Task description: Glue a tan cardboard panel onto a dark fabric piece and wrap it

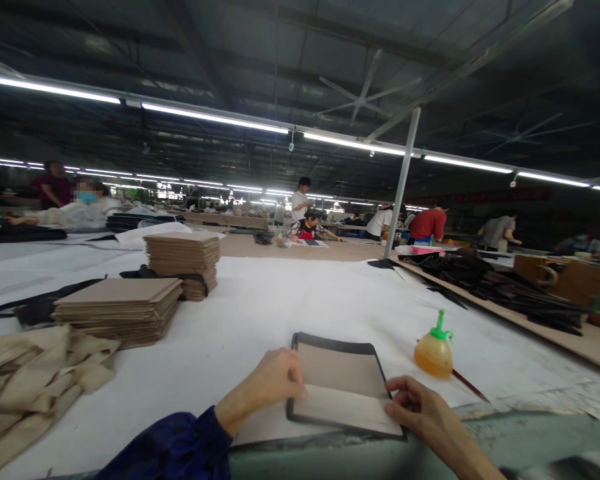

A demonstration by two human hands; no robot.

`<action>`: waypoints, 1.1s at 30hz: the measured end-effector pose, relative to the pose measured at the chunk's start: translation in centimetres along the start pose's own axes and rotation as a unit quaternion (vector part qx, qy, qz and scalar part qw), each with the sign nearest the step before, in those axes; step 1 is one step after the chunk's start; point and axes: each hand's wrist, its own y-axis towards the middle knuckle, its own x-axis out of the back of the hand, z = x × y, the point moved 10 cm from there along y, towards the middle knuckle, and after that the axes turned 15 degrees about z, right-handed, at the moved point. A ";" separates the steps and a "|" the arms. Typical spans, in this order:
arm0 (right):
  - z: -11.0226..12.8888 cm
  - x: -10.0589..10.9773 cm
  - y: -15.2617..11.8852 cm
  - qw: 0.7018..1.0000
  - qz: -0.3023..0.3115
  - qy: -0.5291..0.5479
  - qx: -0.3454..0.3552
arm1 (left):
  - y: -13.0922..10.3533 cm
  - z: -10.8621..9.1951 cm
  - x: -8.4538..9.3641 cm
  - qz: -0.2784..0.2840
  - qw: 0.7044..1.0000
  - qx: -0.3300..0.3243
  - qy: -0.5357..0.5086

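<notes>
The left hand (270, 383) is curled loosely, its fingertips pressed on the left edge of a flat card panel (341, 380) with a dark border; nothing is enclosed in it. The right hand (420, 407) is pinched on the panel's near right corner, where a pale strip is folded over the board. The panel is laid flat on the white worktop (290, 300), close to its near edge.

The fold is best kept square if the left edge is held down firmly while the strip is smoothed outward from the corner, so that no crease or slip is formed.

Just right of the panel a glue bottle (434, 350) with a green nozzle is stood upright, a thin stick (470, 385) beside it. Stacks of boards (123, 310) are piled toward the far left.
</notes>
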 end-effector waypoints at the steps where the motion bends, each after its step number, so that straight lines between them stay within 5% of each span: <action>1: 0.1 -0.1 -0.1 1.000 0.001 -0.002 -0.002 | 0.1 0.1 -0.1 0.002 1.000 -0.001 -0.001; 23: 1.7 -0.5 -1.5 0.999 -0.021 -0.043 0.010 | 1.0 1.2 -0.7 0.018 0.999 -0.024 -0.037; 33: 0.3 -0.3 -0.9 0.999 -0.015 -0.033 0.014 | 0.6 0.6 -0.3 0.015 0.999 -0.009 -0.035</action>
